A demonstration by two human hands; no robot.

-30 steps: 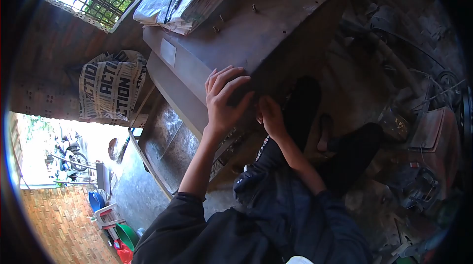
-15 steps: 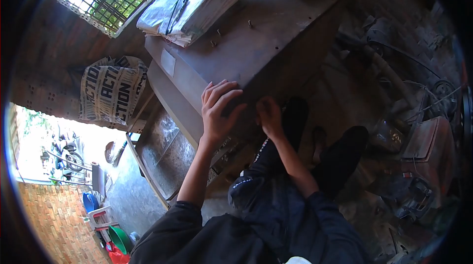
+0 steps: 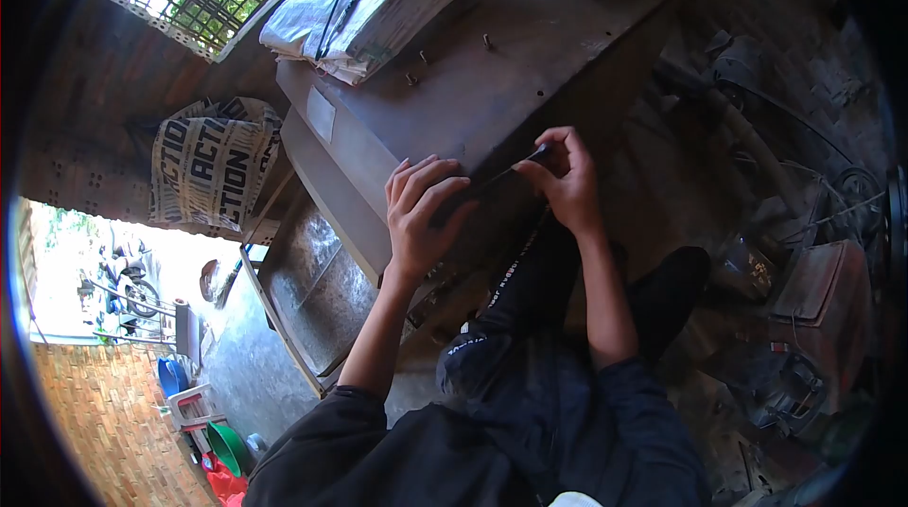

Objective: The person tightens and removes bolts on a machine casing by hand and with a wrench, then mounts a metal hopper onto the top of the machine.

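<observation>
A large brown metal box with bolts standing up from its top lies tilted in front of me. On its near corner rests my left hand, fingers spread over the edge and thumb apart along the side. Between the thumb and fingers of my right hand is a slim dark screwdriver-like tool. Its thin shaft slants down toward the box's edge near my left hand. The far tip of the shaft is lost in shadow.
A stack of papers with a dark pen-like item lies on the box. A printed sack hangs at left, above a metal tray. On the right are a reddish case and cluttered machine parts. My knees are below the box.
My right hand has risen from below the box's edge, and the slim tool in it now shows. My left hand stays on the corner.
</observation>
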